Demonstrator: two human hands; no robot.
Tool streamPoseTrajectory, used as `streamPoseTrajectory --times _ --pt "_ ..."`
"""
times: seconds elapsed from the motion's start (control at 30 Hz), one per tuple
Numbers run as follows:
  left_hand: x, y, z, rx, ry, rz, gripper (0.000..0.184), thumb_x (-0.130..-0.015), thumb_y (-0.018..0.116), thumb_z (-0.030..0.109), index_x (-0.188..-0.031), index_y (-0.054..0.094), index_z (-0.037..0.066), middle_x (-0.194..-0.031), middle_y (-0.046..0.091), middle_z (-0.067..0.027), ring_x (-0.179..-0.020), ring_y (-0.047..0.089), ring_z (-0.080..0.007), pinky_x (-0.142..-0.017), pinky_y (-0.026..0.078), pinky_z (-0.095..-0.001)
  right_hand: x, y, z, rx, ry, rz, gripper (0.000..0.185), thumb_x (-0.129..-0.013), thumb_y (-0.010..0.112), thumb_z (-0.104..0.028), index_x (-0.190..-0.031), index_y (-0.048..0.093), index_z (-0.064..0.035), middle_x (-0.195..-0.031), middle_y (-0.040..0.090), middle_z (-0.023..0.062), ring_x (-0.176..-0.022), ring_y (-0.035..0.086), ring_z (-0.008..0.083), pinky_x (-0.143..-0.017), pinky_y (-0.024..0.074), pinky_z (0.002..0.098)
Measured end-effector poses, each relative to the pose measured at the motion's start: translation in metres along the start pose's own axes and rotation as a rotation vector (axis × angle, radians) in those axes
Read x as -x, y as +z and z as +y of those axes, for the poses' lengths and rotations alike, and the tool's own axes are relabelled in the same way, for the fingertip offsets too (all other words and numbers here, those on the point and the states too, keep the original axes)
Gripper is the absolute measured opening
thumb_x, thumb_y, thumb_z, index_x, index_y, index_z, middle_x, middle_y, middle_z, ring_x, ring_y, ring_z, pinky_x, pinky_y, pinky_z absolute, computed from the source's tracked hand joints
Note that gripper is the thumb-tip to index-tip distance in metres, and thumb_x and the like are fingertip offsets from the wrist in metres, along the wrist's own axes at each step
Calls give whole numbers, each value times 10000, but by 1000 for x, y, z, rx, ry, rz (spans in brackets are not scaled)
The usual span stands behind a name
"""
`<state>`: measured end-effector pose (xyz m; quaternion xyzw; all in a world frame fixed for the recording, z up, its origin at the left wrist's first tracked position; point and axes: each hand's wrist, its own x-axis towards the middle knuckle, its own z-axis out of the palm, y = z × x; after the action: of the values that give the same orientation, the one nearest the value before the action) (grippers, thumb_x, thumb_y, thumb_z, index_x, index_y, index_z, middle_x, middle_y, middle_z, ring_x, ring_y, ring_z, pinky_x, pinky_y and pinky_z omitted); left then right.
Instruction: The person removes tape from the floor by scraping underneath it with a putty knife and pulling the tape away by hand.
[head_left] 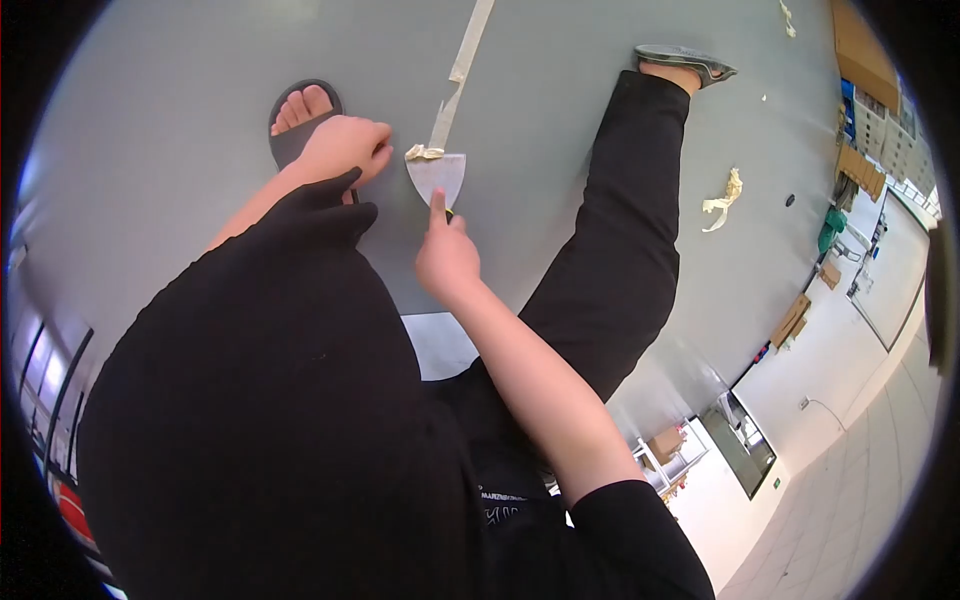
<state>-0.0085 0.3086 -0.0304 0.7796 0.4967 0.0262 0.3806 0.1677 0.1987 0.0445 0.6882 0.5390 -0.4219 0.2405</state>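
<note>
My right hand [447, 255] is closed round the handle of a scraper [437, 178], its index finger stretched onto the flat metal blade. The blade's wide edge lies at the lower end of a pale tape strip [441, 122] on the grey floor [540, 130]. Crumpled tape [425, 153] is bunched at that edge. To the left, my left hand [345, 148] is curled closed beside the sandalled left foot [303, 108], the wrist passing behind the black-clad knee. Whatever its fingers hold, if anything, is hidden.
My right leg [625, 215] stretches up to a grey shoe [686, 62]. Right of it lies a crumpled tape scrap [724, 200], with a small dark disc [790, 200] beyond. Another scrap [788, 18] is at the top. Cardboard boxes [862, 50] line the right side.
</note>
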Motion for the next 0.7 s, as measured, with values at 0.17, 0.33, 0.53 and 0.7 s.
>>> streamPoseTrajectory --times 0.17,0.33,0.53,0.7 --pt "3 5 -7 -210 169 -127 144 -793 633 201 -815 607 61 -792 656 -109 -800 640 -320 -731 489 -426 16 16 5 55 71 -172 817 -881 519 -79 -1534 28 -73 -1219 461 321 -896 648 404 -757 545 436" --pt "2 10 -9 -225 169 -159 105 -795 612 162 -816 603 60 -801 650 -104 -813 634 -304 -762 470 -408 -8 -6 -4 3 31 -35 816 -870 523 -75 -1534 49 -65 -1184 492 320 -899 647 412 -764 544 430" --pt "2 15 -12 -250 170 -169 62 -802 584 124 -806 600 65 -791 650 -97 -797 634 -294 -747 464 -393 10 16 0 54 98 -157 815 -871 520 -76 -1536 49 -64 -1158 511 315 -907 647 398 -756 543 425" --pt "0 17 -12 -245 178 -178 54 -797 575 113 -804 599 65 -789 650 -95 -798 636 -291 -749 464 -389 -8 -2 1 55 56 -114 811 -873 512 -80 -1538 49 -77 -1158 513 313 -893 650 396 -743 545 428"
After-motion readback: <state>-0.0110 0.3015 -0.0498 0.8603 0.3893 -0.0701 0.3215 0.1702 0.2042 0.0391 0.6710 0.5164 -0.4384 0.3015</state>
